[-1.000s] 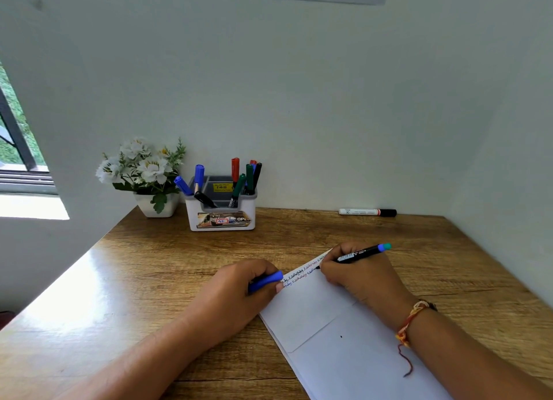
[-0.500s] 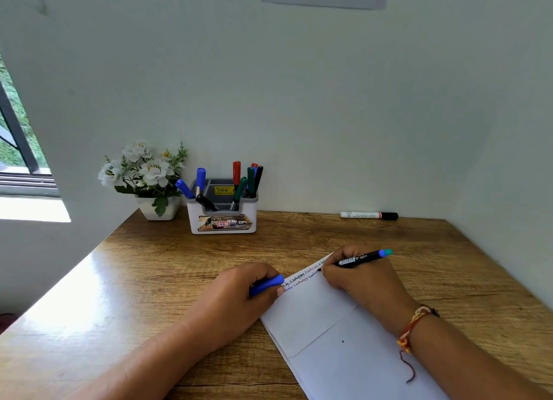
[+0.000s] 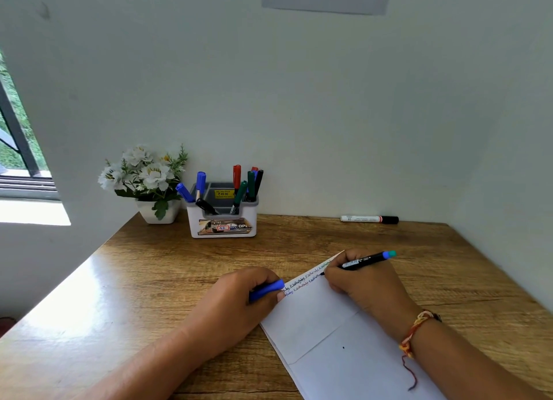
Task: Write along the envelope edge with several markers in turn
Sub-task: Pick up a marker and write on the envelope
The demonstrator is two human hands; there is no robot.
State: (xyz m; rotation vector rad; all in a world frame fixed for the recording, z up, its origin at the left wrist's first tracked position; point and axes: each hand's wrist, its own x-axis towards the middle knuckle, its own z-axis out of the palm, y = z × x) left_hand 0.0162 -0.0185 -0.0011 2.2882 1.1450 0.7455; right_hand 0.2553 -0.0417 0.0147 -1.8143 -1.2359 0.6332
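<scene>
On the tabletop [image 3: 149,274], the left hand [image 3: 239,301] pins the envelope's near-left corner, its fingers clamped on a blue marker cap [image 3: 267,290]. The white envelope [image 3: 329,334] lies between both hands, its written edge running from 8 o'clock toward 2 o'clock, already carrying two lines of multicoloured script. The right hand [image 3: 363,283], nearer the unwritten stretch, has its fingers closed on a black-barrelled marker [image 3: 363,260] with a teal end, tip touching the edge at 9 o'clock from the knuckles.

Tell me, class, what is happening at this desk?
A person is writing along the top edge of a white envelope. The right hand holds a black pen with its tip on the paper. The left hand holds a blue cap and steadies the envelope. More markers stand in a holder.
</scene>
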